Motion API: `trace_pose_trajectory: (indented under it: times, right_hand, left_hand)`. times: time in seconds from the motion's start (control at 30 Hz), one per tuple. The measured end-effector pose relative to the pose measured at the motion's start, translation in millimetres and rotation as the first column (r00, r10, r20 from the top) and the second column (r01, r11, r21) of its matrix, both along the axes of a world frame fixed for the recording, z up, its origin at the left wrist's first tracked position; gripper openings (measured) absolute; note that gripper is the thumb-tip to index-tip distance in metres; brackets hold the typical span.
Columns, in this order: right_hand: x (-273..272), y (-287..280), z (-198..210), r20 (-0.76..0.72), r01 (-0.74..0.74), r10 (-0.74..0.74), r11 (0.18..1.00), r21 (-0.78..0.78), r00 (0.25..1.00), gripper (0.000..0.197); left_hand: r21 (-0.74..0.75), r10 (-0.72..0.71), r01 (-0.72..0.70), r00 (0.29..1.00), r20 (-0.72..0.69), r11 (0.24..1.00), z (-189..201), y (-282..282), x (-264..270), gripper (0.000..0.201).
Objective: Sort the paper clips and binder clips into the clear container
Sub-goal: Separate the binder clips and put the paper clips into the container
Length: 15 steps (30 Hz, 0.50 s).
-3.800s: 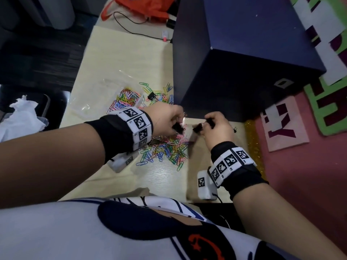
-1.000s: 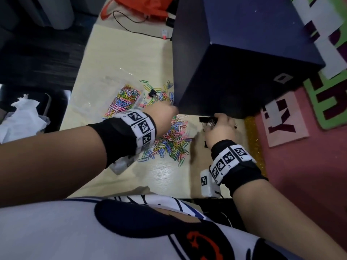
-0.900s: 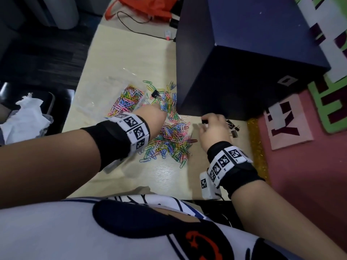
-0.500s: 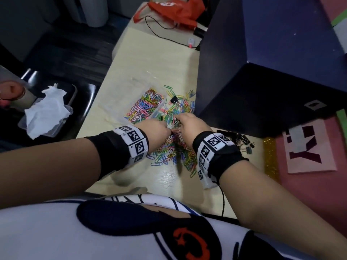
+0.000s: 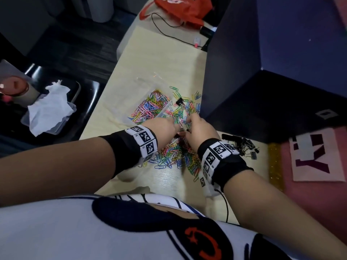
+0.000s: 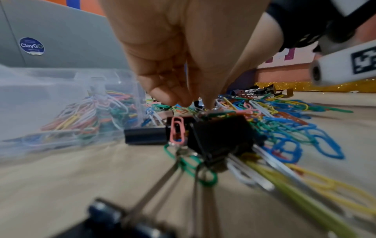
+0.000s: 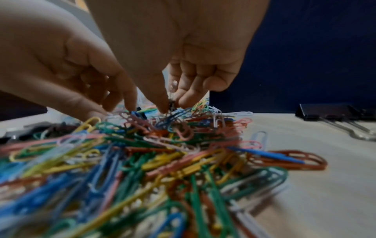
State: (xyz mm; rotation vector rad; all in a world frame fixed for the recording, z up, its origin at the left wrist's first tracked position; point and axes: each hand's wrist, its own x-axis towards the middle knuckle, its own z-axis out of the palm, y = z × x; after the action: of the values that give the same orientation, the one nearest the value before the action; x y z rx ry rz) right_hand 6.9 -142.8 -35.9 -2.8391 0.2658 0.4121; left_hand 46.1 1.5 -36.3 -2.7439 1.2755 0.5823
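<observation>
A pile of coloured paper clips (image 5: 174, 152) lies on the pale table (image 5: 165, 53). Beside it the clear container (image 5: 167, 107) holds more paper clips. Both hands meet over the pile's far part. My right hand (image 7: 171, 103) pinches a small binder clip by its wire handles. My left hand (image 7: 114, 109) has its fingers curled down onto the paper clips; whether it grips any is unclear. Two black binder clips (image 6: 219, 136) lie in the pile under my left wrist. One black binder clip (image 5: 179, 101) lies past the hands. Several binder clips (image 5: 242, 145) are heaped at the right.
A big dark blue box (image 5: 262, 81) stands close on the right of the pile. A red bag (image 5: 180, 10) and a black cable (image 5: 169, 25) lie at the table's far end. Left of the table, a tub with tissue (image 5: 48, 109) sits on a black seat.
My right hand left the binder clip heap by the box and moved left into the paper clip pile, where it met my left hand. The view swung left.
</observation>
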Motion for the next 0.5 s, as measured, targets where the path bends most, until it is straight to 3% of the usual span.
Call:
trace_pose_trajectory:
  times: [0.33,0.5]
  right_hand:
    - [-26,-24,9,0.034,0.242,-0.249,0.960,0.141,0.968,0.007]
    - [-42,-44,12,0.045,0.402,-0.409,0.908,0.120,0.911,0.010]
  left_hand:
    - [0.069,-0.024,0.025,1.000,-0.006,0.997,-2,-16,6,0.024]
    - [-0.013,-0.013,0.013,1.000,-0.007,1.000,9,-22,6,0.024]
